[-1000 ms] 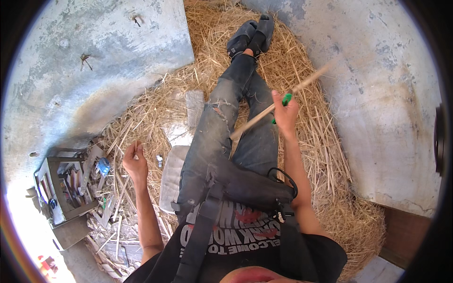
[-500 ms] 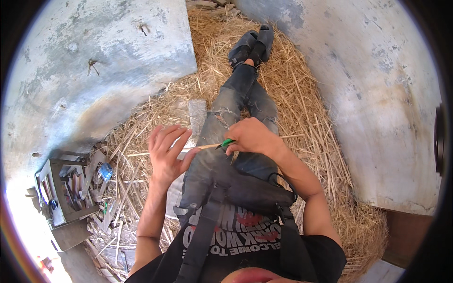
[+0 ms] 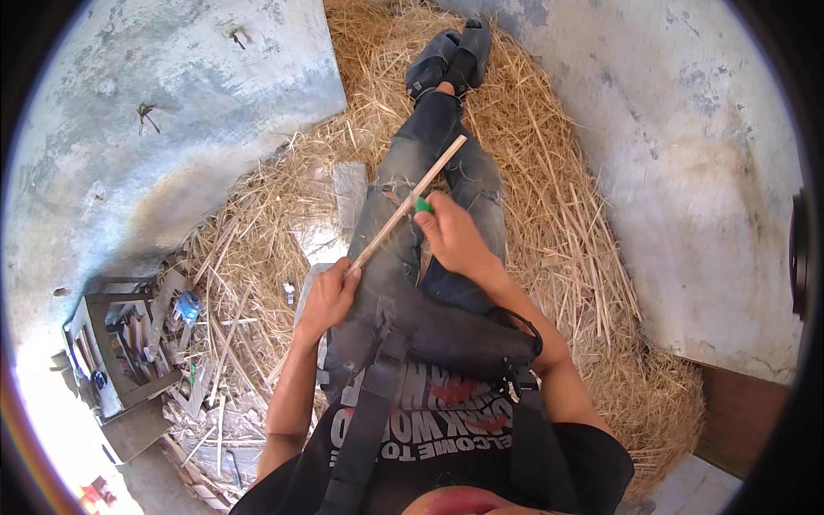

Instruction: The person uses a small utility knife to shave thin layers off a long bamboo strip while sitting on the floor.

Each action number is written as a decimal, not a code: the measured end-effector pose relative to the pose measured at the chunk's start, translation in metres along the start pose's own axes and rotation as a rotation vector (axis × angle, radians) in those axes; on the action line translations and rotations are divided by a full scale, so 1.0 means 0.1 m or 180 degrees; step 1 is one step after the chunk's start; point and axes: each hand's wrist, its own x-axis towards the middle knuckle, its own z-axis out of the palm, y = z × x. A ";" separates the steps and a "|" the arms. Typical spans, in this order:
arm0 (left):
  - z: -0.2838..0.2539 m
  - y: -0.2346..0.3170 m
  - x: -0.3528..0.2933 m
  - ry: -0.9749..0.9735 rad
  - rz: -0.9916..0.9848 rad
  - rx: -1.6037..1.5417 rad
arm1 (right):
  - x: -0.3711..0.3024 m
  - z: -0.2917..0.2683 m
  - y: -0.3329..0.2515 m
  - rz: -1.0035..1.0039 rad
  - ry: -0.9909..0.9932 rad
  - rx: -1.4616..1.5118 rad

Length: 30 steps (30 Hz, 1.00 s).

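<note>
I have the left hand point(image 3: 326, 299) with its thumb and fingertips pinched on the near end of a pale wooden stick point(image 3: 439, 166), low over the left thigh. The right hand point(image 3: 451, 236) is curled around a small green item point(image 3: 422, 205), its fingers bent in and pressed against it; whether that item carries a blade I cannot tell.

The stick runs from the left fingertips forward and to the right, its long axis slanting across both legs, with the far end free above the right leg. The green item sits right at the stick's middle, on its right side; whether the two touch I cannot make out. So the right hand is nearer to the middle and the far end, while the left has only the near end.

Below both hands I see the worn dark trousers point(image 3: 476, 193), legs stretched out, shoes point(image 3: 438, 64) together. A pale slab point(image 3: 350, 197) lies just beside the left leg. Straw point(image 3: 549, 215) spreads all around, and off to the left stands a wooden-framed box point(image 3: 140, 390) near a crumpled blue plastic piece point(image 3: 186, 306).
</note>
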 end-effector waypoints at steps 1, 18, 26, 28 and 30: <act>-0.01 0.02 -0.01 -0.0003 -0.0141 -0.0089 | -0.06 0.10 0.04 0.0156 -0.0184 -0.0138; 0.02 -0.06 -0.03 -0.0269 -0.0672 -0.0253 | -0.40 0.87 0.24 0.0607 -0.0736 -0.0917; -0.41 -0.15 -0.56 -0.0566 -0.0955 -0.0491 | -0.37 0.83 0.26 0.0536 -0.0526 -0.1039; -0.64 -0.08 -0.72 -0.0689 -0.1045 -0.0459 | -0.37 0.80 0.26 0.0464 -0.0473 -0.1063; -0.74 -0.08 -0.83 -0.0741 -0.1177 -0.0752 | -0.38 0.80 0.24 0.0298 -0.0525 -0.1159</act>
